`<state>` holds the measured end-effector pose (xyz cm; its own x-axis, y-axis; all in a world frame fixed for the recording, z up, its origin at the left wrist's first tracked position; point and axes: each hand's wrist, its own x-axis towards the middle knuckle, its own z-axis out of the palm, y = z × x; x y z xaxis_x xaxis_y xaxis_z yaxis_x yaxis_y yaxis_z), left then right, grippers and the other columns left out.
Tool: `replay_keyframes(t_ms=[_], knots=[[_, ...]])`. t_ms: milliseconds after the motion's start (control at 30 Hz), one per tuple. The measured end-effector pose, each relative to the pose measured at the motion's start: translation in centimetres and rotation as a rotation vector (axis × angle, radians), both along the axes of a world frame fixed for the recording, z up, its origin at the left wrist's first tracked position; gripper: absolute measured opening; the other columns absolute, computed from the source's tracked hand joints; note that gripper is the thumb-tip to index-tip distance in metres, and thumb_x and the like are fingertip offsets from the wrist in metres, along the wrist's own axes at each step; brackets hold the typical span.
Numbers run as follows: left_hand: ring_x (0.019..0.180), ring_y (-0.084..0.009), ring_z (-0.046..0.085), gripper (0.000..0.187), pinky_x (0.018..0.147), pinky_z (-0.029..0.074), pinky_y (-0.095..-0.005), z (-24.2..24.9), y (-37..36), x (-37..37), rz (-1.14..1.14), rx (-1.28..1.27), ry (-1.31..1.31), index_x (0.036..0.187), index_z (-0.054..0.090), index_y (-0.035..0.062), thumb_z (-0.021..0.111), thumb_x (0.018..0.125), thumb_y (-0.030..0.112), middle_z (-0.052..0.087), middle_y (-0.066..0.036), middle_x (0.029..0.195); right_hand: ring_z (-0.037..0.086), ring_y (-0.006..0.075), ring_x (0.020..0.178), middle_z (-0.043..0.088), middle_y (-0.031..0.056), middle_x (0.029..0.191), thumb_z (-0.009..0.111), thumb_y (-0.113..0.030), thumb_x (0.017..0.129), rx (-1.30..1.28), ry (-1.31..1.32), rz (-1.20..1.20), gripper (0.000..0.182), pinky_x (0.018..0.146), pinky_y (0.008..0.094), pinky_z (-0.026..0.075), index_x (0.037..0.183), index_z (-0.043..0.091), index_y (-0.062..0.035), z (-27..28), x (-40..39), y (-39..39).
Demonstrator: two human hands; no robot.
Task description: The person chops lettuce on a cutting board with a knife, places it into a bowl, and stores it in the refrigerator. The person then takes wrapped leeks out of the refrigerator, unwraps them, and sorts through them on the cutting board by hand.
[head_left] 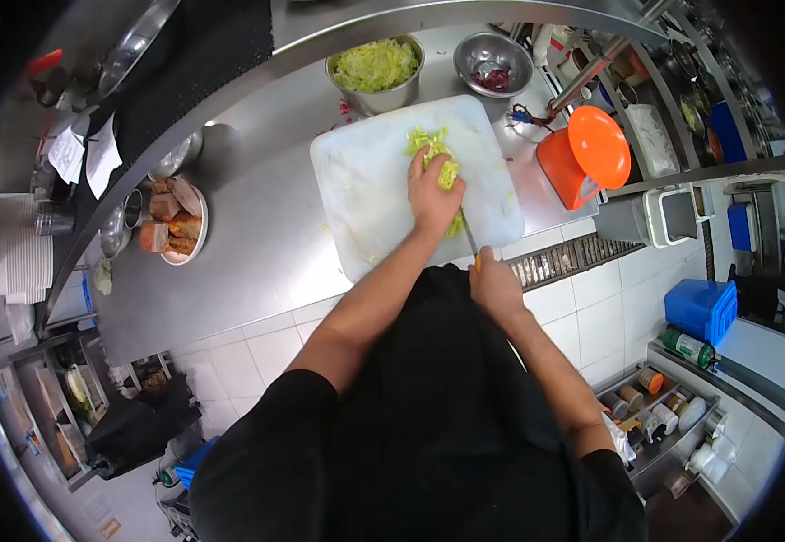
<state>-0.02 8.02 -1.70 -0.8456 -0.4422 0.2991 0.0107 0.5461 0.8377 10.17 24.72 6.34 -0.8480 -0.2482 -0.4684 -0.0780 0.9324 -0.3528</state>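
My left hand (435, 191) presses on a pile of chopped green lettuce (427, 143) on the white cutting board (356, 190), its fingers bent over the leaves. In my right hand (498, 287), at the board's near right edge, is the yellow handle of a knife (470, 233). The blade points away from me, toward the lettuce beside my left hand. Small green bits lie near the blade and elsewhere on the board.
Behind the board stand a metal pot of cut lettuce (376, 68) and a metal bowl (493, 65) with something dark red. An orange scale (566, 169) is at the right. A white bowl of meat (201, 228) sits at the left of the steel counter (257, 199).
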Motion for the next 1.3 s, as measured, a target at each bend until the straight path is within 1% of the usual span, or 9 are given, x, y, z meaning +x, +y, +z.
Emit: replay_keyframes(t_ms=[300,500,600,700,733,900,1033,1167,1300], knots=[[0.137,-0.0369,0.055,0.037,0.115,0.045,-0.0409,3.2,-1.6,-0.5,0.014,0.226,0.027,0.114,0.073,0.0088,0.078,0.077,0.007,0.057,-0.020,0.146,0.070,0.0532,0.086,0.070,0.0337,0.085,0.066,-0.017,0.099,-0.277,-0.023,0.007,0.029,0.079,0.0600,0.056,0.110,0.052,0.0051,4.8,-0.9,-0.3],[0.130,-0.0389,0.059,0.036,0.111,0.048,-0.0434,8.2,-4.2,-3.6,0.047,0.133,0.188,0.112,0.073,0.0071,0.078,0.075,0.006,0.058,-0.020,0.143,0.069,0.0530,0.085,0.070,0.0331,0.084,0.066,-0.016,0.098,-0.330,0.020,0.015,0.029,0.077,0.0597,0.055,0.110,0.052,0.0061,10.4,-3.1,-2.6],[0.132,-0.0376,0.059,0.037,0.110,0.048,-0.0426,12.0,-7.1,-6.5,-0.004,0.207,0.175,0.112,0.073,0.0051,0.077,0.075,0.006,0.062,-0.022,0.137,0.069,0.0530,0.086,0.069,0.0329,0.084,0.065,-0.016,0.098,-0.391,0.067,0.014,0.029,0.077,0.0596,0.054,0.111,0.051,0.0063,12.0,-5.9,-5.2],[0.117,-0.0329,0.066,0.035,0.105,0.050,-0.0415,14.0,-10.9,-11.3,-0.068,0.142,0.175,0.114,0.074,0.0026,0.078,0.080,0.009,0.072,-0.018,0.120,0.068,0.0534,0.087,0.069,0.0327,0.085,0.064,-0.018,0.099,-0.448,0.134,0.007,0.031,0.076,0.0596,0.053,0.114,0.051,0.0063,11.8,-9.9,-8.1],[0.107,-0.0298,0.070,0.032,0.101,0.052,-0.0406,13.9,-12.2,-13.5,-0.129,0.192,0.206,0.114,0.074,0.0015,0.078,0.083,0.009,0.075,-0.015,0.114,0.069,0.0530,0.087,0.069,0.0324,0.085,0.064,-0.018,0.099,-0.466,0.162,0.000,0.033,0.077,0.0591,0.054,0.116,0.052,0.0067,11.5,-11.3,-9.2],[0.107,-0.0269,0.070,0.029,0.098,0.052,-0.0408,10.4,-19.4,-23.8,-0.148,-0.485,0.453,0.119,0.073,-0.0037,0.076,0.096,0.014,0.076,-0.015,0.115,0.072,0.0487,0.087,0.072,0.0297,0.088,0.062,-0.014,0.096,-0.474,0.248,-0.043,0.030,0.078,0.0565,0.057,0.118,0.055,0.0059,10.3,-18.1,-14.4],[0.108,-0.0269,0.070,0.028,0.097,0.053,-0.0412,12.3,-19.8,-23.3,-0.166,-0.436,0.283,0.120,0.072,-0.0047,0.074,0.098,0.013,0.076,-0.015,0.117,0.073,0.0465,0.087,0.073,0.0282,0.089,0.061,-0.008,0.093,-0.418,0.265,-0.038,0.029,0.078,0.0558,0.058,0.119,0.058,0.0052,8.7,-21.1,-15.2],[0.109,-0.0260,0.068,0.032,0.098,0.052,-0.0421,6.3,-23.1,-24.6,-0.332,0.044,0.393,0.122,0.073,-0.0047,0.069,0.103,0.020,0.075,-0.013,0.120,0.075,0.0426,0.087,0.075,0.0244,0.090,0.062,-0.003,0.090,-0.249,0.267,0.035,0.027,0.077,0.0525,0.060,0.116,0.059,0.0038,9.0,-20.0,-13.1],[0.115,-0.0272,0.068,0.040,0.102,0.051,-0.0409,3.4,-26.4,-26.9,-0.351,-0.101,0.115,0.128,0.071,-0.0025,0.067,0.104,0.029,0.075,-0.015,0.123,0.077,0.0379,0.087,0.076,0.0199,0.093,0.062,0.000,0.089,-0.084,0.316,0.096,0.028,0.075,0.0473,0.062,0.117,0.060,0.0033,9.5,-18.5,-11.4]])
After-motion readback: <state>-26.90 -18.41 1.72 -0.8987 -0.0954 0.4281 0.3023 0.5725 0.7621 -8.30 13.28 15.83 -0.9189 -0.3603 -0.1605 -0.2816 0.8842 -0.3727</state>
